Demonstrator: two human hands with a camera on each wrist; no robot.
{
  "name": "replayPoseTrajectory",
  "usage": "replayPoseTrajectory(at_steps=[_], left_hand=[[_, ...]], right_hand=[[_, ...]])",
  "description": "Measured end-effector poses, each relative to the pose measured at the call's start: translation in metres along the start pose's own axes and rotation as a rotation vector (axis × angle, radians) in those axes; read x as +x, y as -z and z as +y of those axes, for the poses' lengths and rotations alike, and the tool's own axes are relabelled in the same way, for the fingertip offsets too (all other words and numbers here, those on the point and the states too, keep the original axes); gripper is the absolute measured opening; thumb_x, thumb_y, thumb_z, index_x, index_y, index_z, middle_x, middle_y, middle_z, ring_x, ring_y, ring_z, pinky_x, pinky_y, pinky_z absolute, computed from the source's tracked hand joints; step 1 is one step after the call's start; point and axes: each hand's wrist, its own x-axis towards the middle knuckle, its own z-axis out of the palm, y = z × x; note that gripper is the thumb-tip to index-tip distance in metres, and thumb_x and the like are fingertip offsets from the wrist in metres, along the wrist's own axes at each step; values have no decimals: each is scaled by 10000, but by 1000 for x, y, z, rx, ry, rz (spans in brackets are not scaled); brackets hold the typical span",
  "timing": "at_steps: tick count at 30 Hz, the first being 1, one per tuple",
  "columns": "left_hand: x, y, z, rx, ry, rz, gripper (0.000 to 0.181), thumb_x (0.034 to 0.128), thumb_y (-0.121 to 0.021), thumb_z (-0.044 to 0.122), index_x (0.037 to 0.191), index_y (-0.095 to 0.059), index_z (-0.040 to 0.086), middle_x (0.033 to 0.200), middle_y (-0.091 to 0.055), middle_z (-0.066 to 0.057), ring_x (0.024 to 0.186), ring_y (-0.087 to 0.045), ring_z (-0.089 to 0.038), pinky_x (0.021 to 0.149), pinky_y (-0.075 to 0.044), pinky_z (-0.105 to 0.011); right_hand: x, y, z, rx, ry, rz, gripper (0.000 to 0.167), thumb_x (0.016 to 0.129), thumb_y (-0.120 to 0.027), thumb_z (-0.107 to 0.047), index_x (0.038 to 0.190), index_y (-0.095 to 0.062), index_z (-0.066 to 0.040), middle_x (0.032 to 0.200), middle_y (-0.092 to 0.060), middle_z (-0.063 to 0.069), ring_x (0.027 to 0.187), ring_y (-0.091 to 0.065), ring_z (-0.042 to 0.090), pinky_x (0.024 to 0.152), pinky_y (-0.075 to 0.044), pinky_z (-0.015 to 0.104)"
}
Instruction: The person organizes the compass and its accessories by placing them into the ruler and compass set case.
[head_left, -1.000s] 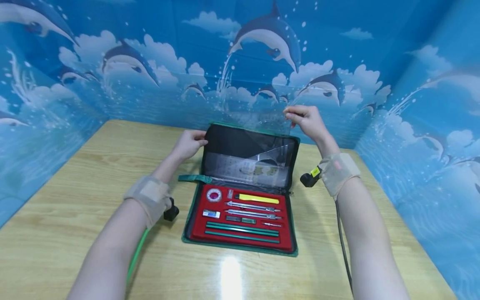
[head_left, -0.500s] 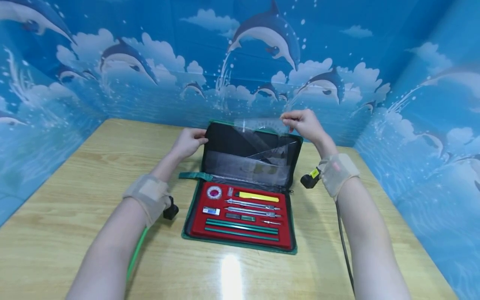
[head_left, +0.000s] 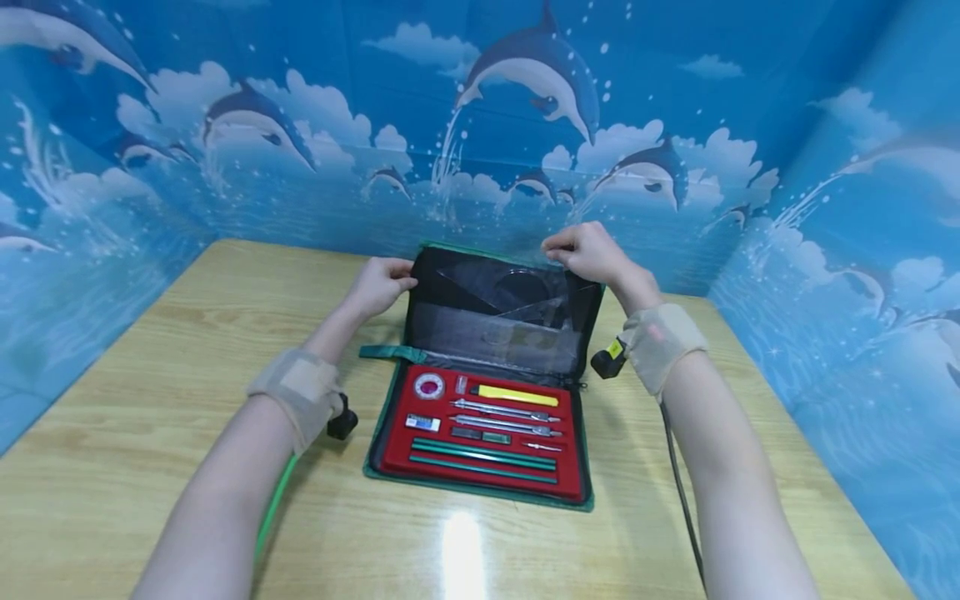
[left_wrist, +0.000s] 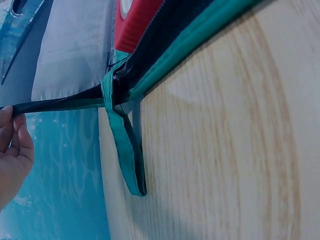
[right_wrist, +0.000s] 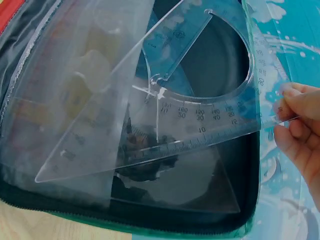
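Note:
A green zip case (head_left: pixel 375 477) lies unfolded on the table, its black-lined lid standing up at the back. My left hand (head_left: pixel 377 287) holds the lid's left edge between thumb and fingers; the left wrist view shows that edge pinched too. Above the lid's top right corner, my right hand (head_left: pixel 588 250) pinches a corner of a clear set square (right_wrist: pixel 200 127) with a protractor cutout. Its pointed end reaches behind or over the see-through pocket (right_wrist: pixel 60 115); I cannot tell which. Another clear piece (right_wrist: pixel 220 185) shows below it against the dark lining.
A red tray (head_left: pixel 442 408) in the case's base holds a yellow cutter (head_left: pixel 517 395), compasses (head_left: pixel 502 423), an eraser (head_left: pixel 423 423), a round white piece (head_left: pixel 429 385) and green pencils (head_left: pixel 483 454). A green strap (head_left: pixel 382 352) sticks out left. Dolphin-printed cloth (head_left: pixel 300 200) hangs close behind.
My right hand has moved down and left, bringing the set square from above the lid to in front of its dark lining. The left hand stays on the lid's edge.

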Motion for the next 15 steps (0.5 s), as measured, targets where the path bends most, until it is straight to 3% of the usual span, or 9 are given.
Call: replayPoseTrajectory(at_steps=[9, 15], left_hand=[[0, -1, -1, 19, -7, 19, 385, 933, -546, 97, 1296, -506, -24, 1253, -542, -203, 1151, -502, -322, 915, -425, -445], [-1, -1, -1, 28, -4, 29, 391, 932, -550, 108, 1299, -505, -18, 1252, -541, -199, 1150, -498, -319, 910, -425, -448]], right_hand=[[13, -15, -15, -146, 204, -60, 206, 906, -567, -28, 1076, -677, 8, 1039, -657, 169, 952, -621, 283, 810, -494, 403], [19, -26, -25, -165, 266, -115, 200, 904, -553, -9, 1053, -682, 23, 1029, -656, 178, 941, -623, 291, 801, -499, 397]])
